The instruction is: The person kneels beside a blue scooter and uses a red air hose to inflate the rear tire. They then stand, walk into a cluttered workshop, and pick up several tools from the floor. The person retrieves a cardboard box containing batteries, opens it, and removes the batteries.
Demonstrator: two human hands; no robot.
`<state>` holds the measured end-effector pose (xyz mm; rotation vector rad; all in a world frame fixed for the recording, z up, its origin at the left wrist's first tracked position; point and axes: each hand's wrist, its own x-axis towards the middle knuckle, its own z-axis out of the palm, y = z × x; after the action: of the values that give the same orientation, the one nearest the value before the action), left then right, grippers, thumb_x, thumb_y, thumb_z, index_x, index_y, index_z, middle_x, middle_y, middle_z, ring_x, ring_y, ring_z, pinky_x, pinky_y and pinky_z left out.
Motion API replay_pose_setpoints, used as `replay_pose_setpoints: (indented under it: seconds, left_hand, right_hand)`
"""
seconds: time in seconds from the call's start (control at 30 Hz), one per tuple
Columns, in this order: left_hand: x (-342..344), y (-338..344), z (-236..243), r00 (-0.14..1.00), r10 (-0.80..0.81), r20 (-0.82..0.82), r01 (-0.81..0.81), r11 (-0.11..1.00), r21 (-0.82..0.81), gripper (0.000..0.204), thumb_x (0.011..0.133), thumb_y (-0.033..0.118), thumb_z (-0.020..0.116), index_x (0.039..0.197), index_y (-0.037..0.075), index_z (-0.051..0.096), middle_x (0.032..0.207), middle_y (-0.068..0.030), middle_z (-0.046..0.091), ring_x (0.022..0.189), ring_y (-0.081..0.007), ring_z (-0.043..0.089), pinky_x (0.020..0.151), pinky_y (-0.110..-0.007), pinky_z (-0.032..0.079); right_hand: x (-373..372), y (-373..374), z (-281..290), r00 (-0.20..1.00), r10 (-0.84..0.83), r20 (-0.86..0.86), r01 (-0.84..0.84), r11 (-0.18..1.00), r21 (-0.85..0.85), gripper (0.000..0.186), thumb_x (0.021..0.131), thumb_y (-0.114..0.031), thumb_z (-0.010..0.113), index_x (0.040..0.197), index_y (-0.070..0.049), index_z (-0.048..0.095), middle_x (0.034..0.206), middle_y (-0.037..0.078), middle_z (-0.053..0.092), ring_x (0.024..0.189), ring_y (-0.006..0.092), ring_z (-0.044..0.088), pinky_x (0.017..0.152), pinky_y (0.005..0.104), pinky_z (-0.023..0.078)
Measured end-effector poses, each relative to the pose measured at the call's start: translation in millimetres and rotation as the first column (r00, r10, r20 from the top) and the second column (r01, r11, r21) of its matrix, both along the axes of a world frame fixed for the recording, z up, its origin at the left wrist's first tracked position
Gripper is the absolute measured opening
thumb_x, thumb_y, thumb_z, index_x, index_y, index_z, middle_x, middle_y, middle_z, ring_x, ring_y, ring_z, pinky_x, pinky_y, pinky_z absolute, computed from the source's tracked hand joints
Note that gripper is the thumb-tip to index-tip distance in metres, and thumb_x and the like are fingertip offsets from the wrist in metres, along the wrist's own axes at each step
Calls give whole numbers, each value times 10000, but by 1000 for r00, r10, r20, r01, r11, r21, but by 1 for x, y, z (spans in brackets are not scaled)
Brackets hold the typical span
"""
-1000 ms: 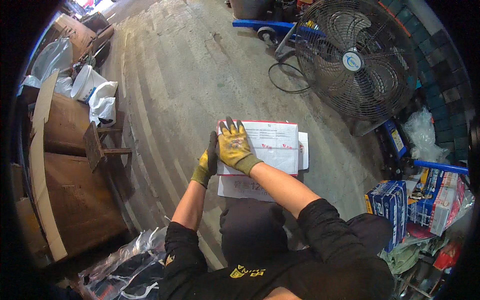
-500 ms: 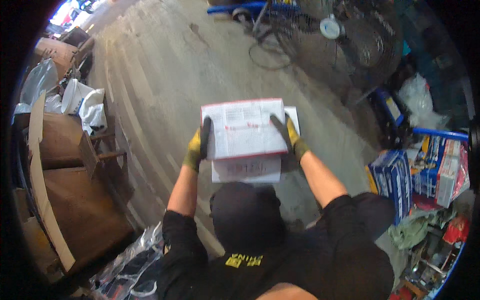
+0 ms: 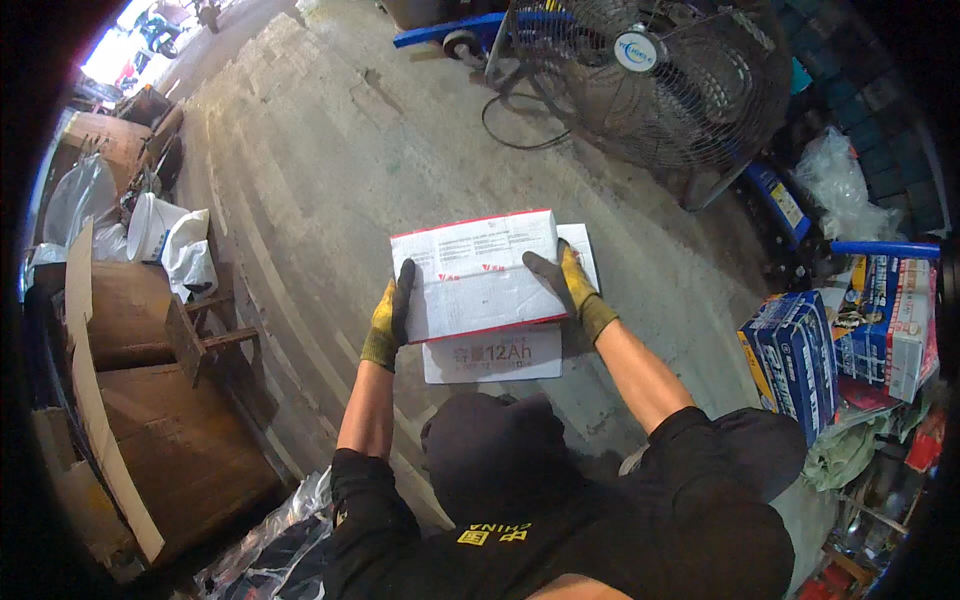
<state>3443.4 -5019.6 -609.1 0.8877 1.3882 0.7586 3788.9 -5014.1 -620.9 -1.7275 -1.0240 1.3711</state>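
A flat white carton with red edges [image 3: 478,278] is held between my two gloved hands, its printed face turned up. At its left end my left hand [image 3: 390,315], in a yellow and dark grey glove, has the thumb over the top. On the opposite end my right hand [image 3: 570,284] grips likewise, thumb on the upper face and fingers partly hidden. Beneath shows a second white carton [image 3: 495,358], its near part printed with large characters. A white edge [image 3: 581,243] also shows behind my right hand. Whether the upper carton touches what lies below, I cannot tell.
Brown cardboard boxes [image 3: 180,440] and a white bucket [image 3: 153,228] line the left side. A large floor fan [image 3: 650,90] with a cable stands at the far right. Blue and white boxes [image 3: 785,355] sit at the right, near clear plastic wrap [image 3: 838,185].
The upper carton has shifted slightly nearer and left over the lower one, and is tilted a little more. Both hands keep their hold. The whole view has moved slightly.
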Motion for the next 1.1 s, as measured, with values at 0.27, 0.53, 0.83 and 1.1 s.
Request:
replay_pose_setpoints:
  seconds: [0.27,0.53,0.83,1.1]
  left_hand:
    - [0,-11,21,996,88,12,-87,994,-64,790,1051,518,554,1608,11,315,1531,-163,499,1306,-243,543,1105,-377,428]
    - [4,8,28,999,-15,-49,12,998,-53,698,1029,297,593,1617,40,316,1551,-170,488,1382,-304,505,1171,-393,365]
    - [-1,-5,40,960,-144,-240,165,984,72,713,1043,376,580,1606,21,326,1589,-178,445,1419,-284,470,1172,-388,360]
    - [-19,11,35,611,-131,-781,678,595,431,506,1123,230,392,1535,-63,414,1564,-243,471,1450,-312,473,1220,-407,331]
  right_hand:
    - [-1,0,23,982,35,-186,-35,999,6,838,893,-320,821,1492,84,397,1388,177,586,1268,254,567,1084,362,456]
    - [-1,9,40,998,62,2,-62,995,-83,1022,823,-441,841,1524,107,338,1495,265,495,1392,335,495,1152,406,400]
    - [5,7,47,989,127,77,-116,984,-136,1028,801,-418,850,1522,104,336,1421,287,559,1312,353,576,1071,406,470]
    - [7,35,52,986,148,71,-142,986,-89,703,908,-421,762,1321,101,538,1214,211,677,1062,252,672,922,365,540]
